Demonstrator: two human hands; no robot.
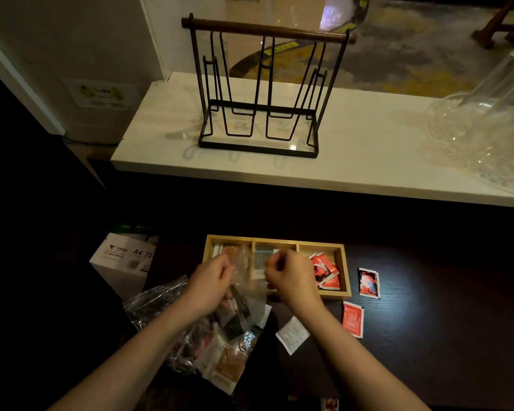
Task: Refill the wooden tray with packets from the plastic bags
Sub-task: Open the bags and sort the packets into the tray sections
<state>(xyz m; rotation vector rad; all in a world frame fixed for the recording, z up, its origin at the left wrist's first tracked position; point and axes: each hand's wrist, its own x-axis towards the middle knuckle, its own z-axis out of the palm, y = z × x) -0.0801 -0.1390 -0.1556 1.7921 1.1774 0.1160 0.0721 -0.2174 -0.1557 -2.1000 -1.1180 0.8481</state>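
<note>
A three-compartment wooden tray (346, 264) lies on the dark table. Its right compartment holds red packets (327, 271); the left and middle ones hold brownish and grey packets, partly hidden by my hands. My left hand (209, 284) and my right hand (290, 277) each pinch one side of the top of a small clear plastic bag (245, 292) with dark packets inside, just in front of the tray. More plastic bags of packets (208, 348) lie under my left forearm.
Loose packets lie on the table: a red and black one (368, 283), a red one (352, 318) and a white one (292, 334). An A4 paper box (122, 259) stands at the left. On the white counter behind are a black wire rack (264, 93) and glassware (487, 126).
</note>
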